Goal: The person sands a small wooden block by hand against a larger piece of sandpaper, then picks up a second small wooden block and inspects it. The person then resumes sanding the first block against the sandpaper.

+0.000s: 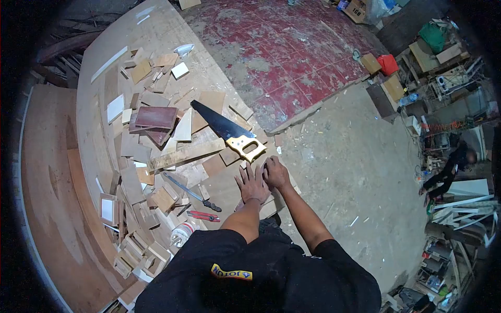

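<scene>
My left hand [252, 187] lies with its fingers spread on pale wood close to the table's edge. Right beside it, my right hand [276, 173] is closed, fingers curled down at the edge; whatever they grip is hidden. Just beyond both hands rests a handsaw [223, 125] with a dark blade and a yellowish handle. A long wooden strip [187, 155] lies to the left of the saw handle. Nearer my body are a narrow saw with a black handle [211, 205] and a red utility knife [202, 216].
Wood offcuts [156, 118] are heaped across the worktable [172, 31], and a white container [181, 235] stands near my left arm. Right of the table is a concrete floor [339, 172], with red tiles [282, 47] beyond. Another person [452, 168] is at the far right, among clutter.
</scene>
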`<act>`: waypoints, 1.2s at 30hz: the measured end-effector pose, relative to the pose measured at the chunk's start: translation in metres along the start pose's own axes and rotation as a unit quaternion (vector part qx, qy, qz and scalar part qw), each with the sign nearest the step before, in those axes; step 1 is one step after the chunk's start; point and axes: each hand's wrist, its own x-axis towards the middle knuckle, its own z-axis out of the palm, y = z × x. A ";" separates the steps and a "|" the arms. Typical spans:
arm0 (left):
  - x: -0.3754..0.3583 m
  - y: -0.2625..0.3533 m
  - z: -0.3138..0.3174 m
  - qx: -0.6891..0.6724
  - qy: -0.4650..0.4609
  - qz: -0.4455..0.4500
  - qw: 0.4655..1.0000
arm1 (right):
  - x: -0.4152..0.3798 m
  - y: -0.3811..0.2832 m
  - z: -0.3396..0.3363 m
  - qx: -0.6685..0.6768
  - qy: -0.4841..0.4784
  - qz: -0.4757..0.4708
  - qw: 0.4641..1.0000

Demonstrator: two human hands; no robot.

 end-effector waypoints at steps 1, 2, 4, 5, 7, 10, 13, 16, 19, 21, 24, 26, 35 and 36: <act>-0.001 0.000 0.001 0.001 0.007 0.001 1.000 | 0.001 -0.002 -0.003 0.006 0.020 -0.009 1.000; -0.001 0.000 0.001 0.001 0.006 0.002 1.000 | 0.002 -0.003 -0.006 0.007 0.020 -0.008 1.000; 0.000 0.000 0.001 0.001 0.004 0.001 1.000 | 0.003 -0.002 -0.006 -0.003 0.016 -0.013 1.000; 0.000 0.000 0.000 0.002 0.005 0.002 1.000 | 0.003 -0.003 -0.005 -0.002 0.018 -0.013 1.000; -0.001 0.001 -0.002 -0.002 0.001 0.002 1.000 | 0.002 -0.001 0.000 -0.017 0.024 -0.004 1.000; -0.001 0.003 -0.005 0.005 -0.005 -0.011 1.000 | 0.002 0.003 0.003 -0.040 0.038 -0.022 0.998; -0.001 0.002 -0.002 0.006 -0.007 -0.013 1.000 | 0.002 0.005 0.007 -0.034 0.066 -0.035 0.997; -0.002 0.002 -0.002 0.004 0.007 -0.001 1.000 | 0.002 0.000 0.002 -0.043 0.050 -0.025 0.998; -0.001 0.004 -0.007 0.005 -0.013 -0.007 1.000 | 0.001 -0.004 -0.002 -0.038 0.065 -0.025 0.997; -0.001 0.003 -0.006 0.004 -0.008 -0.006 1.000 | 0.001 -0.005 -0.002 -0.035 0.073 -0.029 0.996; -0.002 0.002 -0.003 0.006 -0.001 -0.002 1.000 | 0.000 -0.004 -0.001 -0.025 0.083 -0.034 0.996; -0.002 0.002 -0.002 0.008 0.004 0.001 1.000 | -0.001 -0.003 0.001 -0.017 0.086 -0.036 0.995; -0.002 0.000 0.002 0.010 0.028 0.012 0.999 | -0.002 0.000 0.003 -0.050 0.105 -0.034 0.993; -0.002 0.001 0.000 0.001 0.025 0.008 1.000 | -0.002 0.000 0.003 -0.039 0.094 -0.031 0.994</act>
